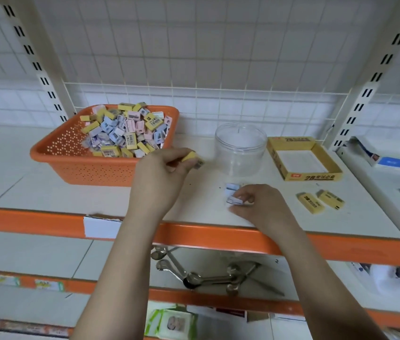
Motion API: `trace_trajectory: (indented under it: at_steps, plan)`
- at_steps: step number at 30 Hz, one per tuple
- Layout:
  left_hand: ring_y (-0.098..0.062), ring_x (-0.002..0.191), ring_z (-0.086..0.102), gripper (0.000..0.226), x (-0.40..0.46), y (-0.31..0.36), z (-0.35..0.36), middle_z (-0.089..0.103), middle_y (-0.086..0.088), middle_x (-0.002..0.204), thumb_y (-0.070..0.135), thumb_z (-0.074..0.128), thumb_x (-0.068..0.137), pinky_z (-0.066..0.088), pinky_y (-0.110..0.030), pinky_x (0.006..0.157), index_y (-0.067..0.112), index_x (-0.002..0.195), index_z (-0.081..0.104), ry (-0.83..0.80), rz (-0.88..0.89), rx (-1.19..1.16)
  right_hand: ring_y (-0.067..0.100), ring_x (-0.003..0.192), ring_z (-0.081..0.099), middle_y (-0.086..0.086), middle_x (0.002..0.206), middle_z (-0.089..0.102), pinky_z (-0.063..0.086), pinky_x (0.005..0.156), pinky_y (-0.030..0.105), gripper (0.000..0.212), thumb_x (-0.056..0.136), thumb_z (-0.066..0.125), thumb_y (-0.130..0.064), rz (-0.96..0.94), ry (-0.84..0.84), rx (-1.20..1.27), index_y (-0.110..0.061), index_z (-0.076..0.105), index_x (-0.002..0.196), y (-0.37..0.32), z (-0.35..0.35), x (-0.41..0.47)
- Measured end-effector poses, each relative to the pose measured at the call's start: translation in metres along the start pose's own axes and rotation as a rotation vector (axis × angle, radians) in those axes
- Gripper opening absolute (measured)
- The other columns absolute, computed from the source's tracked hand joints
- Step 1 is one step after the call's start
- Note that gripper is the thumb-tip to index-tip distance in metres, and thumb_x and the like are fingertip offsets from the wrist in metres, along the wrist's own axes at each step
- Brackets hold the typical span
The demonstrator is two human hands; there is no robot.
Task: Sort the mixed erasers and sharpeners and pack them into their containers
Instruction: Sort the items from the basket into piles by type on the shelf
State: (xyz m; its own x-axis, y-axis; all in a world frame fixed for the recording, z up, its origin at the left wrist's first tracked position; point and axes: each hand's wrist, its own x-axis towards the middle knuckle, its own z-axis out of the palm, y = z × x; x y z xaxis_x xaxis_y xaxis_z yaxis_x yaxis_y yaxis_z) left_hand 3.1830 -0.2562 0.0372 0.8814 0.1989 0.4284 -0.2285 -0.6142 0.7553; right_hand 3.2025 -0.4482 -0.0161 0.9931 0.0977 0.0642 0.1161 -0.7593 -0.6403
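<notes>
The right hand (255, 202) pinches a blue sharpener (233, 200) on the shelf (47, 187) — another lies just beside. The left hand (162, 173) grips a yellow eraser (190, 157) between the basket (71, 155) and the jar (240, 148) — two erasers (320, 198) lie near the box (304, 141).

Place: a shop, at a retail display rack.
Shelving: white shelf (47, 168) boards with orange front edges, stacked in tiers on slotted uprights (375, 77), backed by a wire grid panel (194, 99).
Labels: price tag strip (102, 227) on the shelf edge.
Stock: orange basket (91, 168) heaped with small packaged stationery; metal spoons (194, 276) one tier below; packaged goods (172, 322) lower still.
Wall: white tiles behind.
</notes>
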Motion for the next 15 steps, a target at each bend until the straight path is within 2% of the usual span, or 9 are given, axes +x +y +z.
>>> trace_trajectory:
  at_steps: [3, 5, 8, 11, 13, 15]
  plan:
    - [0.005, 0.079, 0.057, 0.02, 0.005, -0.002, 0.004, 0.061, 0.022, 0.084, 0.022, 0.067, 0.084, 0.04, -0.002, 0.067, 0.019, 0.103, 0.072, -0.028, -0.027, -0.08, 0.005, 0.087, 0.056, -0.009, 0.092, 0.062, 0.037, 0.073, 0.015, 0.026, 0.075, 0.076, -0.027, 0.016, 0.013, 0.017, -0.021, 0.07, 0.1, 0.001, -0.001, -0.001]
    - [0.008, 0.074, 0.056, 0.021, 0.01, -0.003, 0.008, 0.06, 0.023, 0.083, 0.021, 0.068, 0.084, 0.04, -0.002, 0.066, 0.018, 0.104, 0.071, -0.044, -0.019, -0.104, 0.003, 0.086, 0.055, -0.008, 0.095, 0.064, 0.037, 0.072, 0.013, 0.026, 0.078, 0.074, -0.028, 0.041, 0.044, 0.057, -0.02, 0.069, 0.102, 0.005, -0.007, -0.002]
    - [0.008, 0.068, 0.055, 0.016, 0.018, 0.005, 0.024, 0.062, 0.025, 0.082, 0.021, 0.068, 0.083, 0.041, -0.005, 0.064, 0.025, 0.097, 0.073, -0.114, 0.038, -0.126, 0.003, 0.082, 0.055, -0.008, 0.094, 0.067, 0.036, 0.072, 0.013, 0.016, 0.087, 0.064, -0.028, 0.084, 0.184, 0.052, -0.019, 0.071, 0.098, 0.017, -0.03, -0.006]
    - [0.003, 0.071, 0.057, 0.012, 0.021, 0.018, 0.051, 0.067, 0.02, 0.085, 0.025, 0.07, 0.081, 0.043, -0.011, 0.067, 0.036, 0.087, 0.072, -0.209, 0.087, -0.15, 0.008, 0.079, 0.055, -0.008, 0.081, 0.062, 0.035, 0.07, 0.017, 0.016, 0.09, 0.059, -0.025, 0.167, 0.323, -0.014, -0.018, 0.072, 0.095, 0.033, -0.058, -0.012]
    - [0.004, 0.07, 0.056, 0.014, 0.019, 0.025, 0.075, 0.067, 0.015, 0.088, 0.027, 0.071, 0.08, 0.043, -0.011, 0.067, 0.029, 0.094, 0.074, -0.275, 0.096, -0.135, 0.014, 0.08, 0.059, -0.005, 0.078, 0.064, 0.036, 0.068, 0.021, 0.015, 0.089, 0.058, -0.022, 0.235, 0.408, -0.026, -0.017, 0.072, 0.091, 0.044, -0.074, -0.017]
    - [0.003, 0.066, 0.054, 0.018, 0.013, 0.03, 0.099, 0.065, 0.011, 0.091, 0.027, 0.07, 0.082, 0.044, -0.013, 0.065, 0.025, 0.1, 0.072, -0.346, 0.128, -0.079, 0.015, 0.082, 0.059, 0.001, 0.088, 0.069, 0.037, 0.069, 0.022, 0.017, 0.089, 0.058, -0.021, 0.3, 0.455, -0.034, -0.015, 0.072, 0.097, 0.055, -0.085, -0.023]
